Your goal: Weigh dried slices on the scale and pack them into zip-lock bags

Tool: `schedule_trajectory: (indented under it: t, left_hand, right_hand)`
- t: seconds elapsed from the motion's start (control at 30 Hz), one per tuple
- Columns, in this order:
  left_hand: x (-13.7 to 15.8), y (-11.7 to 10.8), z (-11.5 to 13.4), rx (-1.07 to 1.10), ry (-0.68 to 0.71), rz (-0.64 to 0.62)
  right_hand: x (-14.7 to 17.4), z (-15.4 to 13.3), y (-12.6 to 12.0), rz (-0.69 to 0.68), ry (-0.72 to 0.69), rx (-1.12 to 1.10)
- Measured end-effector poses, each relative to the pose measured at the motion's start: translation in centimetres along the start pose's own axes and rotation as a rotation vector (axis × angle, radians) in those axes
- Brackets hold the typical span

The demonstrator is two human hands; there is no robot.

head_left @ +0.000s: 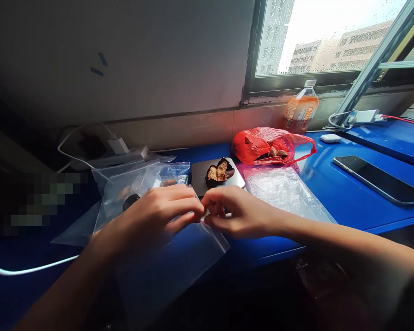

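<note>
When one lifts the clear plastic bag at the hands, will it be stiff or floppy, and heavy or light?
The clear plastic bag is probably floppy, since its film looks thin below the left hand and right hand. It is likely light for its size: the visible part looks flat, with no contents showing.

clear bag [186, 255]: bottom edge indistinct | phone [379, 178]: cropped right

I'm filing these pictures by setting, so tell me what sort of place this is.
Probably an indoor workspace, though whether home or office I can't tell: a blue table stands by a window, and what looks like a small scale sits on it.
</note>
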State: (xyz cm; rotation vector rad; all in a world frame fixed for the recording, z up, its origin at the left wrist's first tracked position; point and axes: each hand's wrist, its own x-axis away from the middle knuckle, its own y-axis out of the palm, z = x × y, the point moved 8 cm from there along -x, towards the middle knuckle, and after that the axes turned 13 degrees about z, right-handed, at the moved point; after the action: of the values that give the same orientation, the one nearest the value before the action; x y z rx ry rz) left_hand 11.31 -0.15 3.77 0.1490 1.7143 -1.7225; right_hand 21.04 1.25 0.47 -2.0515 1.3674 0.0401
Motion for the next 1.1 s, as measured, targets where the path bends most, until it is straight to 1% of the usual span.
schedule_trajectory:
  t: [0.17,0.33,0.43,0.53,0.6,0.67,0.77,0.87,0.9,0.93,0.97,1.03,1.07,1.1]
  left_hand:
    - [0.1,-0.2,0.4,-0.046,0.066,-0.009]
    - [0.2,-0.6,0.7,-0.037,0.061,0.000]
    - [0.1,-1.3,0.8,-0.006,0.012,0.043]
    - [0.2,-1.4,0.6,-0.009,-0.049,0.085]
    - [0.3,-0.7,0.3,-0.038,-0.084,0.059]
    - [0.4,0.2,-0.1,-0.078,-0.112,0.029]
    - [0.5,0.8,-0.6,-0.111,-0.129,0.016]
    - [0.5,0.5,-0.9,-0.116,-0.145,0.023]
    - [0.5,0.2,-1.0,-0.118,-0.157,0.036]
    - [0.5,0.0,-1.2,-0.122,-0.171,0.054]
    - [0.4,-0.3,-1.3,-0.126,-0.186,0.074]
    - [0.5,-0.7,-1.7,-0.139,-0.214,0.104]
    - [0.5,-0.7,-1.9,-0.148,-0.225,0.114]
    - [0.5,-0.8,-2.0,-0.155,-0.233,0.119]
  right_hand:
    - [0.3,-0.5,0.4,-0.077,-0.059,0.079]
    - [0.9,-0.6,0.8,-0.110,-0.118,0.225]
    - [1.4,-0.8,1.2,-0.116,-0.185,0.287]
    - [1.2,-0.6,0.7,-0.014,-0.203,0.302]
    - [0.9,-0.4,0.0,0.082,-0.210,0.300]
    - [0.6,-0.5,-0.4,0.145,-0.239,0.291]
    - [0.3,-0.9,-0.8,0.170,-0.287,0.277]
    - [-0.1,-1.2,-1.5,0.172,-0.336,0.231]
    - [-0.5,-1.1,-2.1,0.197,-0.341,0.224]
    - [-1.0,-0.6,-3.1,0.257,-0.330,0.231]
    - [-1.5,0.1,-4.3,0.345,-0.306,0.251]
    - [-2.5,2.0,-7.0,0.542,-0.218,0.311]
    - [-3.0,3.1,-8.0,0.592,-0.162,0.332]
    - [-3.5,4.3,-8.6,0.588,-0.092,0.337]
